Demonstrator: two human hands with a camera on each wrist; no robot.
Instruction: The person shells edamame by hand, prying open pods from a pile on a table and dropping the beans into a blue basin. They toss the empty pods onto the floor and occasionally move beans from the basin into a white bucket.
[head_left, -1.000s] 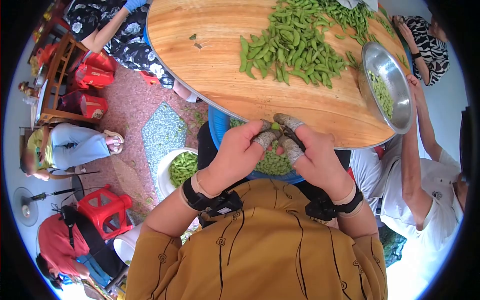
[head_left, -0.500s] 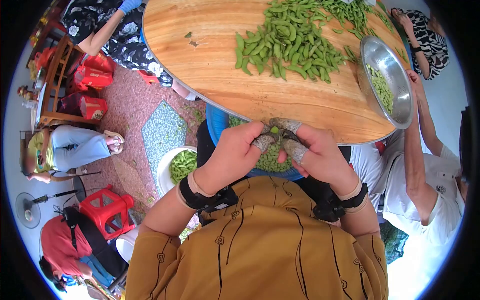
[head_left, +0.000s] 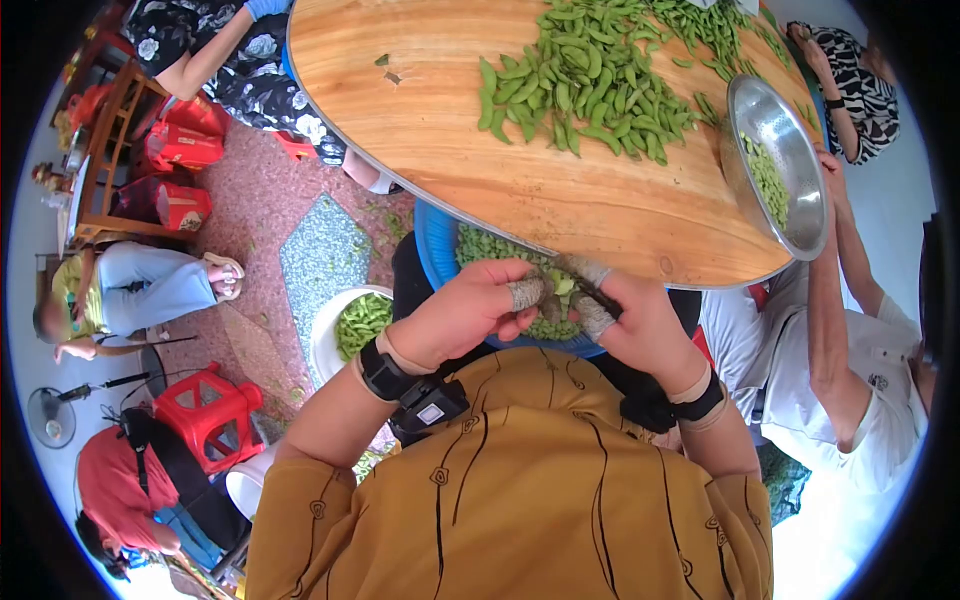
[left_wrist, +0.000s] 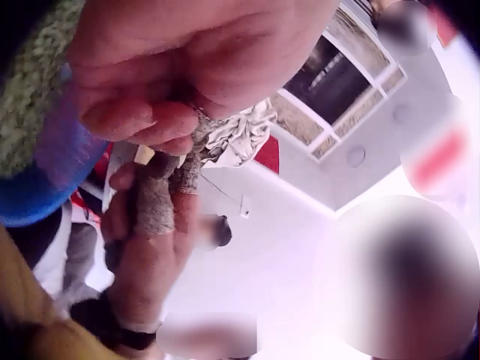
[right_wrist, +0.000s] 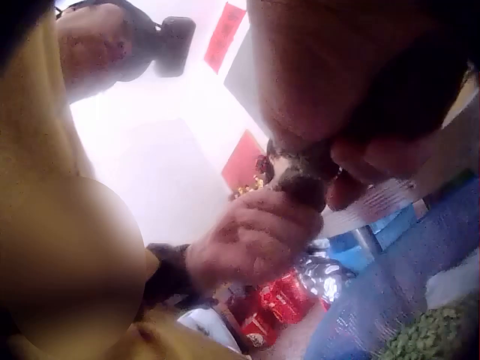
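My left hand (head_left: pixel 465 312) and right hand (head_left: pixel 648 325) meet just off the table's near edge. Grey tape wraps several of their fingertips. Between thumbs and fingers both pinch a small green soybean pod (head_left: pixel 563 284), partly covered by the fingers. Below them a blue basin (head_left: pixel 432 245) holds many shelled green beans (head_left: pixel 487 246). In the left wrist view the taped fingers (left_wrist: pixel 156 206) of the right hand come close to the left hand. The right wrist view shows the left hand (right_wrist: pixel 259 229) gripping near the right fingertips, with the pod hidden there.
A heap of soybean pods (head_left: pixel 590 85) lies on the wooden table (head_left: pixel 420 120). A metal bowl (head_left: pixel 803 170) of beans stands at its right edge, beside another person's hand. To the left are a white bucket (head_left: pixel 322 340) of green pods and a red stool (head_left: pixel 208 415). Other people sit around.
Both hands have lowered slightly from the table edge toward the basin. The fingers have spread a little apart, and more light green shows between them.
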